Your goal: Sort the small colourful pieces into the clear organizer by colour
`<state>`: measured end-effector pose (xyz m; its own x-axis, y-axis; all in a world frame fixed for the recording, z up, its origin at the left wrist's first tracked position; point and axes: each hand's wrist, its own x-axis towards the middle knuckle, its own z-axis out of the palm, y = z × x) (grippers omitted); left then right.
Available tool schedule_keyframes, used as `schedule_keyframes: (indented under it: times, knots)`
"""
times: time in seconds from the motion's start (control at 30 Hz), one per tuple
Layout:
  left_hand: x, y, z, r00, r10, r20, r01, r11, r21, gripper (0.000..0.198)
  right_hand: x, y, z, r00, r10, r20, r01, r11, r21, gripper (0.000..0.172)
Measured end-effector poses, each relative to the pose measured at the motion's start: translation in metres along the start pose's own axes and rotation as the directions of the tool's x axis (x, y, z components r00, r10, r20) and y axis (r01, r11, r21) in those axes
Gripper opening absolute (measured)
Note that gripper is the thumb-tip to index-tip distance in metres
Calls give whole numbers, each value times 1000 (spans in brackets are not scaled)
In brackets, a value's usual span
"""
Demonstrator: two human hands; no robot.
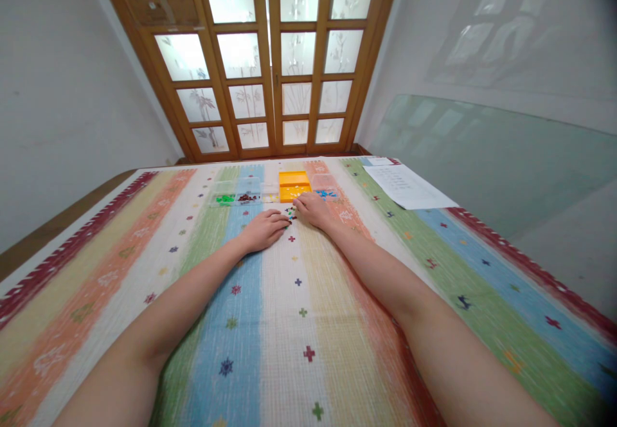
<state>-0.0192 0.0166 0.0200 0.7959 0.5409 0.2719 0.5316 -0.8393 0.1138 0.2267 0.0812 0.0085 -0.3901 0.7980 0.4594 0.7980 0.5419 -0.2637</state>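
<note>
My left hand (264, 230) rests on the striped tablecloth (284, 324), its fingers stretched to the right. Beside its fingertips lie several tiny dark, green and white pieces (290, 211), too small to name. My right hand (311, 210) is at the front of the open orange box (294, 177), its fingers bent and close together. Whatever its fingertips hold, if anything, is hidden. White bits (299, 190) lie in the orange box. To its left, clear boxes hold green pieces (225, 199), dark red pieces (248, 198) and pale yellow pieces (270, 198). Blue pieces (326, 193) are in a clear box on the right.
Printed white sheets (409, 186) lie at the table's far right. Behind the table stand wooden doors (274, 86) with frosted panes. A glass panel (482, 150) leans on the right wall, and a plain wall (62, 80) is on the left.
</note>
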Motion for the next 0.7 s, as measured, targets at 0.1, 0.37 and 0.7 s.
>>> schedule_keyframes:
  times: [0.1,0.37,0.7]
  knots:
    - [-1,-2,1,1000,-21,-12,21,1000,12,39,1,1,2,1000,5,-1,-5,1000,13,40]
    - [-1,-1,-3,998,-46,-48,48,999,26,37,-1,-2,0,1000,-1,-8,1,1000,3,39]
    - [-1,2,5,998,41,50,-40,999,-11,45,0,-1,0,999,-30,23,30,999,-18,39]
